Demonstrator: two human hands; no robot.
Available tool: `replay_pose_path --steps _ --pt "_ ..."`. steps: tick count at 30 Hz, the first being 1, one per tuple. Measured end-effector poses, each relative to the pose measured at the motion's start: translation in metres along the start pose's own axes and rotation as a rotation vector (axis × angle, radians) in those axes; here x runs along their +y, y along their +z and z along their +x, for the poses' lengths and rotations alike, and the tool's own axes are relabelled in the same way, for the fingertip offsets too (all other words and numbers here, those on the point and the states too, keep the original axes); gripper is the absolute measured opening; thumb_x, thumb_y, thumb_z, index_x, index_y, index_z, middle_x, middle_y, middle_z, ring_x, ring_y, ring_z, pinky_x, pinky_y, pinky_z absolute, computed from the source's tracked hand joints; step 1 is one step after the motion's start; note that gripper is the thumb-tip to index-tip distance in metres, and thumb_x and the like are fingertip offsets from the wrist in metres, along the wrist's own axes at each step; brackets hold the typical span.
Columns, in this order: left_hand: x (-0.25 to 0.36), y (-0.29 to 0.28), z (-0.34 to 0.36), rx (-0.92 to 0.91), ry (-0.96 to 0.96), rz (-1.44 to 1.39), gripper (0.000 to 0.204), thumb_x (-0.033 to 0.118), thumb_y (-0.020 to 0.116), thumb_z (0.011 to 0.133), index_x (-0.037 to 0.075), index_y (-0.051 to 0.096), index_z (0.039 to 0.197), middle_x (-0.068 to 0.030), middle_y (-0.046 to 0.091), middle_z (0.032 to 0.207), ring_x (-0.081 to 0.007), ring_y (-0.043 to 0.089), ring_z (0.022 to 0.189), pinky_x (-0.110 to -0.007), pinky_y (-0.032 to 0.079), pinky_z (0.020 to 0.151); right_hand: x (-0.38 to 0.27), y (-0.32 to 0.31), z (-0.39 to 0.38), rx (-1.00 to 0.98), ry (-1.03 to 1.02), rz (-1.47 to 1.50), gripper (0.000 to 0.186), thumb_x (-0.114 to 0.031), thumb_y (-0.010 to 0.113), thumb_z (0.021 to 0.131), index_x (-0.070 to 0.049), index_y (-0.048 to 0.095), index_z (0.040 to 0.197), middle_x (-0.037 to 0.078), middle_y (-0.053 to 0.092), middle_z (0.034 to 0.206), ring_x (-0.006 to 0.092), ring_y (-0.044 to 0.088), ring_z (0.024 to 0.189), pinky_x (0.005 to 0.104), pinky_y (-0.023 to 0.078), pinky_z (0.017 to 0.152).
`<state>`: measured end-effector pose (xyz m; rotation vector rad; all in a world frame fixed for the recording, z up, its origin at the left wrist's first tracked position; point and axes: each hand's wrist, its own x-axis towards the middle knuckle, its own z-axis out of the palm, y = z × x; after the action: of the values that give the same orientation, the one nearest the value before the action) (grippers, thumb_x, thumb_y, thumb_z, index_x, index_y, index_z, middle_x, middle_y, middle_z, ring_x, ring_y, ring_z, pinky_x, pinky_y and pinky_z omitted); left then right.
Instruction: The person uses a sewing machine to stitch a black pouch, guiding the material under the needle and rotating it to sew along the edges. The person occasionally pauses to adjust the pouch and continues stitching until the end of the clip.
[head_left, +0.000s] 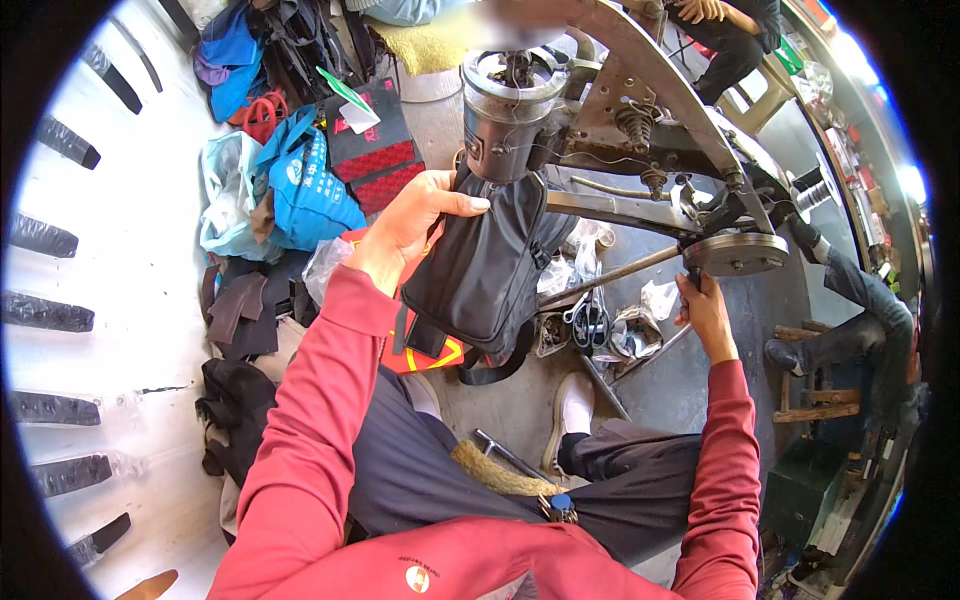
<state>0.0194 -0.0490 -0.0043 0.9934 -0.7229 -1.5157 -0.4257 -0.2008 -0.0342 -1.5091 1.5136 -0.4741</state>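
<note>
The step in hand looks like a two-handed one: steadying a black bag (475,265) at the machine while the drive handle is held ready. The bag hangs just below the metal machine head (505,120), its upper edge by the foot of the head and beside the narrow metal arm (620,208). The left hand (425,205) has its grip on that edge, thumb on top, the other fingers mostly hidden. The right hand (706,312) has its grip clenched on what seems to be the dark handle (693,276) below the round wheel (737,254).

The next move, I judge, calls for coordination — the left grip guiding the edge flat, the right governing the wheel, and the loose strap (500,370) clear of the mechanism.

As for writing, the blue bag (310,180) at the left carries white printed characters, and the dark box (375,140) near it bears a red mark. A small round emblem (418,578) with tiny lettering sits on the red top (480,560). The machine head has a little plate, too small to read — and I can make out no label on the black bag.
</note>
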Motion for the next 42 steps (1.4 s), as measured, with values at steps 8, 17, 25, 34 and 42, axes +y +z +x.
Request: replay_pose_path --steps 8,17,25,34,42 --pt "0.007 0.01 -0.002 0.01 -0.005 -0.093 0.028 0.002 0.073 0.087 -0.007 0.069 0.112 -0.0126 0.076 0.101 -0.0183 0.075 0.086 -0.031 0.061 0.083 -0.069 -0.072 -0.029 0.428 -0.443 -0.168 0.028 -0.028 0.068 0.1 -0.001 0.068 0.108 0.005 0.067 0.086 0.0108 0.055 0.058 0.0253 0.047 0.051" --pt "0.006 0.0 0.003 -0.016 -0.03 0.066 0.035 0.006 0.074 0.087 -0.004 0.069 0.121 -0.0092 0.076 0.108 -0.015 0.074 0.091 -0.031 0.058 0.089 0.031 -0.111 0.032 0.537 -0.241 -0.188 0.027 -0.023 0.065 0.099 0.0 0.064 0.113 0.013 0.066 0.085 0.0184 0.06 0.058 0.0332 0.048 0.049" --pt "0.004 -0.008 0.005 -0.028 -0.054 0.086 0.042 0.007 0.077 0.088 -0.001 0.067 0.127 -0.008 0.075 0.114 -0.0143 0.073 0.094 -0.031 0.057 0.09 0.03 -0.019 0.019 0.135 -0.039 -0.111 0.03 -0.026 0.066 0.1 0.0 0.066 0.116 0.005 0.062 0.081 0.0134 0.057 0.057 0.0308 0.051 0.048" --pt "0.006 0.003 0.002 -0.04 -0.027 -0.001 0.049 0.009 0.079 0.088 0.0 0.063 0.133 -0.0076 0.074 0.119 -0.0156 0.072 0.102 -0.033 0.055 0.096 -0.073 -0.052 -0.034 0.355 -0.333 -0.234 0.032 -0.027 0.068 0.1 0.0 0.068 0.118 0.006 0.064 0.081 0.011 0.053 0.058 0.0278 0.043 0.05" --pt "0.008 0.011 -0.003 -0.05 0.039 -0.058 0.049 0.008 0.079 0.088 0.001 0.062 0.134 -0.0064 0.072 0.124 -0.0168 0.069 0.109 -0.034 0.052 0.102 -0.034 -0.098 -0.006 0.563 -0.355 -0.227 0.031 -0.032 0.065 0.101 -0.003 0.065 0.112 0.007 0.063 0.081 0.0135 0.054 0.057 0.0306 0.045 0.053"
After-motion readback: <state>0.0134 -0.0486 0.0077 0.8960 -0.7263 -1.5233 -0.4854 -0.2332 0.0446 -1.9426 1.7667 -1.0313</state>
